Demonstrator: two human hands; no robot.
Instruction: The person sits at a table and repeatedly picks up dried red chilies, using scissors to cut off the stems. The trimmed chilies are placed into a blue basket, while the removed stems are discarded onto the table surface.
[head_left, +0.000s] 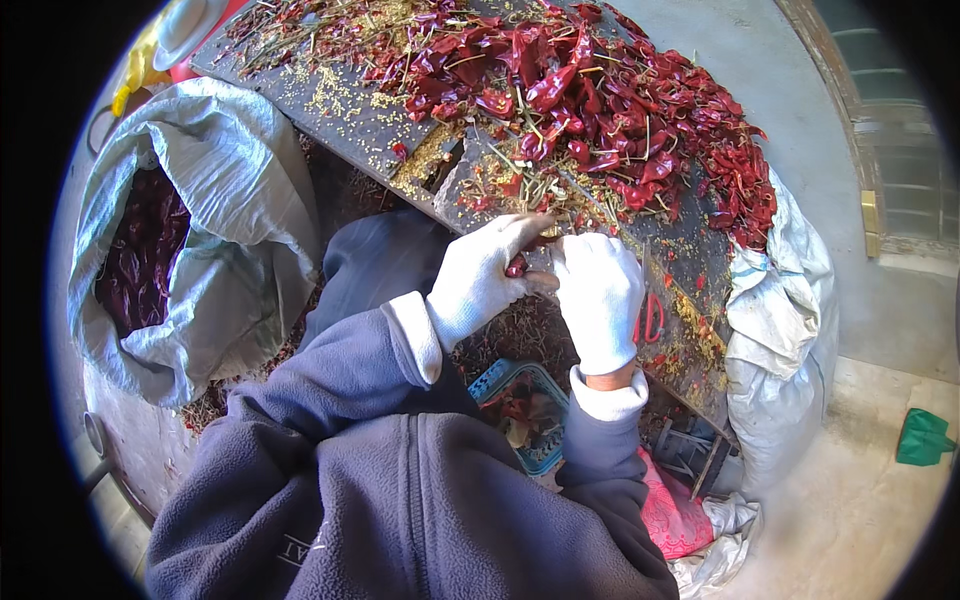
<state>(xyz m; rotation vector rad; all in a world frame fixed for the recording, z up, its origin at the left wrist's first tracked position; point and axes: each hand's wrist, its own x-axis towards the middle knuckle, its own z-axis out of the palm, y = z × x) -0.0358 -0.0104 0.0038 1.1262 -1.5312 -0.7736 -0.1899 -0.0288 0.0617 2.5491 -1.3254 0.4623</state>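
Both hands wear white knit gloves and meet just over the near edge of a dark board (360, 135). A dried red chili pepper (517, 265) shows between the thumb and fingers of my left hand (480, 274). My right hand (600, 289) has its fingers curled beside the pepper; whether they pinch part of it is hidden. Beyond the hands lies a large heap of dried red chili peppers (555, 90), with stems and pale seeds (330, 94) scattered around. Red-handled scissors (651, 319) lie on the board, partly behind my right hand.
At left stands an open white woven sack (232, 150) holding dark red chilies (142, 255). A blue plastic basket (551, 390) with scraps sits below the hands. Another white sack (780, 352) touches the board's right end. Red-pink cloth (675, 510) lies below right.
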